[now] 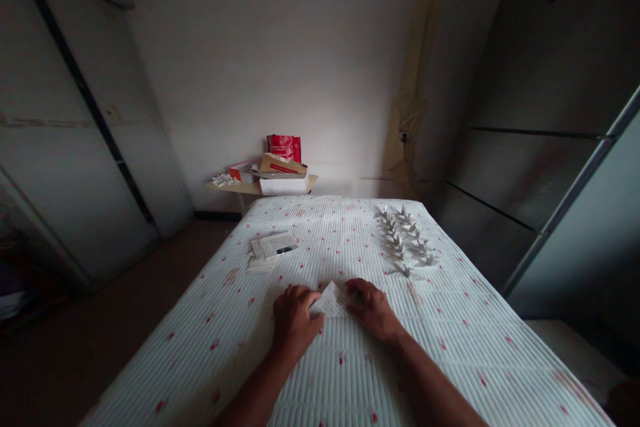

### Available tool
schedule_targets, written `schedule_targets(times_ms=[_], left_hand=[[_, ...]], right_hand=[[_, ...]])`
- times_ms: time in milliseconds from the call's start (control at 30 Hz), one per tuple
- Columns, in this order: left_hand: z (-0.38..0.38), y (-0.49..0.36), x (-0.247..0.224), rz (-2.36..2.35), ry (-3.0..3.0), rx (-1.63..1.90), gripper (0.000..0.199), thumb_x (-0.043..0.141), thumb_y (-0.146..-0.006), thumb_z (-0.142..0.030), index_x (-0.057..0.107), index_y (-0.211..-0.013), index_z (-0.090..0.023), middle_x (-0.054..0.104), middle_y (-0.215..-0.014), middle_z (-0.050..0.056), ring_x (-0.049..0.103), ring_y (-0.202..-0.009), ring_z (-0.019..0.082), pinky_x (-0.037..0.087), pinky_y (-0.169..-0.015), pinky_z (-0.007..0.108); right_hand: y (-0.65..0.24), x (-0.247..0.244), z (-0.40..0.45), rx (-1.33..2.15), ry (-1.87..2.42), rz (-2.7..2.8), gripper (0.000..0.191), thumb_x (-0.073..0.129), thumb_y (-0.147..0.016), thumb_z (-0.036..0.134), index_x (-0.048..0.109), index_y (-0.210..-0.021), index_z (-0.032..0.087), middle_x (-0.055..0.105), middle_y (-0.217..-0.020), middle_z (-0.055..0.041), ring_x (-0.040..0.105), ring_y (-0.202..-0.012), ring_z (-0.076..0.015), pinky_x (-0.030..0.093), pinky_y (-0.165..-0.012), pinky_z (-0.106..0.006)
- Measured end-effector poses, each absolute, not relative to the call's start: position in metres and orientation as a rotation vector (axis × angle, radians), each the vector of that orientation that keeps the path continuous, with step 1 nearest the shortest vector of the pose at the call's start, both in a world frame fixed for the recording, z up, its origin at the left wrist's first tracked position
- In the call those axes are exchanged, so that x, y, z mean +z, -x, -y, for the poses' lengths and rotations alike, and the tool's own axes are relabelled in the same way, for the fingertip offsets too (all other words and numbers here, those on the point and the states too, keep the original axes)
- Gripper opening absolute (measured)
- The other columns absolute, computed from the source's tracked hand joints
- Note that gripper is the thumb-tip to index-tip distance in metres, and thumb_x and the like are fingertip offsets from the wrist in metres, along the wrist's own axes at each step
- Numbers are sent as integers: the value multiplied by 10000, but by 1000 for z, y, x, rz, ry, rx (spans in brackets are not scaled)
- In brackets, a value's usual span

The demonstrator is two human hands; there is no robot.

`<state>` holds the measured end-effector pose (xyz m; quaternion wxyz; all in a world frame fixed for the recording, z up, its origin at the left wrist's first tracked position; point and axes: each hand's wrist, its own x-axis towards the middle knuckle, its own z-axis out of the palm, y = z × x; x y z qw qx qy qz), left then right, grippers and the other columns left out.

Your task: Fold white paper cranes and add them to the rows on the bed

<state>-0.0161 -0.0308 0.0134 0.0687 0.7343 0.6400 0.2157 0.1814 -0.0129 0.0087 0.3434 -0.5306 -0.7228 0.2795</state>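
The folded paper point(332, 303), likely light and bendy, is best held by its edges, pinched by left hand point(296, 312) and right hand point(373, 308).

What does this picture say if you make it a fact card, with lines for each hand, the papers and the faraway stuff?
Left grip: at the left side of the folded paper
Right grip: at its right side
Paper shape: pointed at the top
Underneath: striped cover with red spots
Farther left: printed papers, overlapping
Farther right: folded paper figures, bird-like, in two rough rows
Far end: red bag behind a white box
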Motion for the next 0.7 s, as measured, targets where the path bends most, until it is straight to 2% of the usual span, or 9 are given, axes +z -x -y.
schedule_targets(times_ms=[200, 433, 700], left_hand=[[32, 13, 15, -1957, -2193, 603, 421, 594, -677, -248, 588, -1098, -263, 605, -1099, 21, 464, -1074, 208, 279, -932, 343], [32, 13, 13, -1928, -2206, 602, 366, 597, -669, -252, 618, -1034, -269, 611, -1056, 12, 477, -1045, 204, 294, -910, 336], [33, 13, 13, -1923, -2213, 624, 387, 602, -670, -242, 600, -1057, -263, 607, -1059, 21, 472, -1049, 208, 292, -920, 344]], right_hand=[[-178, 6, 15, 707, 1406, 1927, 517, 607, -652, 121, 527, -1158, 193, 593, -1038, -62, 549, -955, -186, 427, -839, -293], [-178, 6, 16, 696, 1372, 1960, 534, 593, -654, 100, 513, -1169, 216, 596, -1046, -45, 533, -964, -187, 417, -844, -299], [-177, -3, 11, 799, 1248, 1781, 539, 564, -642, 75, 496, -1160, 211, 598, -972, -29, 544, -922, -177, 435, -827, -301]])
